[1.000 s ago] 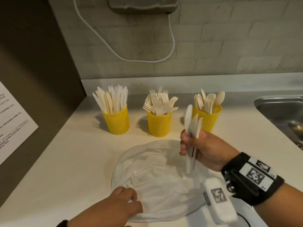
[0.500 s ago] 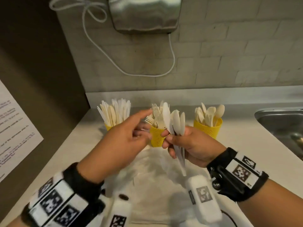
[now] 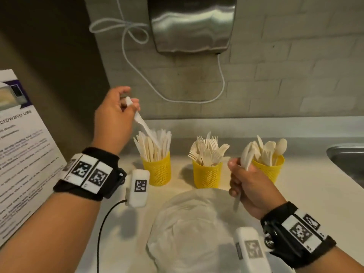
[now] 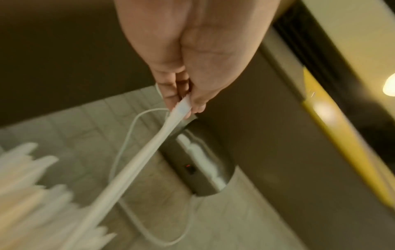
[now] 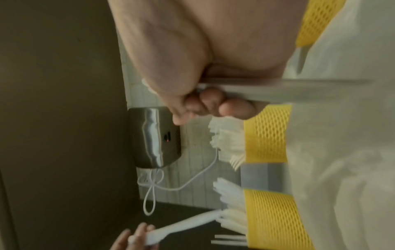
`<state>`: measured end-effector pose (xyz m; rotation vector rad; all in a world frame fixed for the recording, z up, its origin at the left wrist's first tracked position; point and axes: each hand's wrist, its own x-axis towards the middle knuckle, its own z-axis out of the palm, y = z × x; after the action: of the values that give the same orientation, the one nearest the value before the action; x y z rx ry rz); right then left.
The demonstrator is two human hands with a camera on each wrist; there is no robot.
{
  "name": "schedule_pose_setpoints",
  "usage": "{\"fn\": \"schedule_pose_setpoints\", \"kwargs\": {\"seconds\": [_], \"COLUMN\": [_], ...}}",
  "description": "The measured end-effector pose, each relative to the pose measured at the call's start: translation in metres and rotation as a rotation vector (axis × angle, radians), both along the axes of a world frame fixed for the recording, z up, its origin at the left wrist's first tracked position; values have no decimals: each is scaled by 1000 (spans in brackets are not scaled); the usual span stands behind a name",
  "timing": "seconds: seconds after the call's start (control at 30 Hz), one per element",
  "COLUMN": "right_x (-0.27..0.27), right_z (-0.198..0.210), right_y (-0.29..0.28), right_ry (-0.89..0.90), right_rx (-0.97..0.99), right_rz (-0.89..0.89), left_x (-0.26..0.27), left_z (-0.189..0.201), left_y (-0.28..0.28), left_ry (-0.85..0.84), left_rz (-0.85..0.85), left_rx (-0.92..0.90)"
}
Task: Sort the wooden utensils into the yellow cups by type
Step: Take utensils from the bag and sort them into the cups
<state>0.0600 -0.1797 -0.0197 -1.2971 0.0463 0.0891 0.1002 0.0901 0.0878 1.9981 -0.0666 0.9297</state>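
Three yellow mesh cups stand in a row on the counter: the knife cup (image 3: pixel 157 172) on the left, the fork cup (image 3: pixel 206 177) in the middle, the spoon cup (image 3: pixel 270 170) on the right. My left hand (image 3: pixel 128 102) is raised above the knife cup and pinches one wooden knife (image 3: pixel 144 128) by its end. The knife slants down with its tip among the knives. In the left wrist view the left hand (image 4: pixel 181 104) pinches this knife (image 4: pixel 145 157). My right hand (image 3: pixel 236 168) grips a couple of wooden spoons (image 3: pixel 247 154) upright, just left of the spoon cup.
A crumpled white bag (image 3: pixel 193 223) lies on the counter in front of the cups. A steel sink (image 3: pixel 346 160) is at the right edge. A hand dryer (image 3: pixel 191 24) with a looped cable hangs on the tiled wall. A printed notice (image 3: pixel 19 154) leans at the left.
My left hand came up from the bag, took one knife from the bundle in my right hand and moved left over the knife cup. My right hand moved right to the spoon cup.
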Motion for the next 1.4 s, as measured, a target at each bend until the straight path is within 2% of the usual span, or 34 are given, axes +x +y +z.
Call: {"fn": "schedule_pose_setpoints", "kwargs": {"seconds": [0.07,0.17,0.3,0.37,0.47,0.57,0.63,0.73,0.83,0.97,1.03,1.13,1.17,1.2,1.27,1.33,1.4], "right_x": [-1,-4,-6,-2,4,15,26,45,64,73,64,27,11,-4,-30,-41,-39], "right_z": [0,3,14,22,42,56,57,46,27,10,13,23,21,16,-3,-26,-46], "right_y": [-13,-36,-65,-77,-93,-101,-103,-104,-103,-98,-103,-106,-100,-89,-62,-40,-19], "right_ry": [27,82,-18,-125,-242,-330,-355,-287,-183,-32,-89,-339,-397,-408,-267,-82,-58], "right_rx": [35,196,282,238,2,-169,-221,-362,-498,-914,-900,-852,-879,-931,-1054,-1204,-1359], "right_rz": [-30,-83,-242,-324,-443,-545,-591,-635,-626,-508,-570,-712,-656,-523,-61,417,676], "left_x": [15,39,52,51,43,16,-11,-49,-74,-90,-97,-101,-101,-100,-96,-89,-78], "left_z": [-11,-39,-74,-84,-88,-81,-84,-104,-128,-149,-155,-154,-152,-152,-151,-154,-161], "left_y": [-1,-1,0,2,10,16,18,21,23,20,20,23,22,18,3,-22,-49], "left_ry": [28,132,367,369,201,100,126,247,396,606,676,843,889,950,1060,1090,1032], "left_rz": [52,84,121,104,132,186,130,29,31,-25,-108,-297,-370,-446,-563,-590,-571], "left_rx": [53,144,379,566,778,743,693,610,482,391,359,302,331,408,650,875,983]}}
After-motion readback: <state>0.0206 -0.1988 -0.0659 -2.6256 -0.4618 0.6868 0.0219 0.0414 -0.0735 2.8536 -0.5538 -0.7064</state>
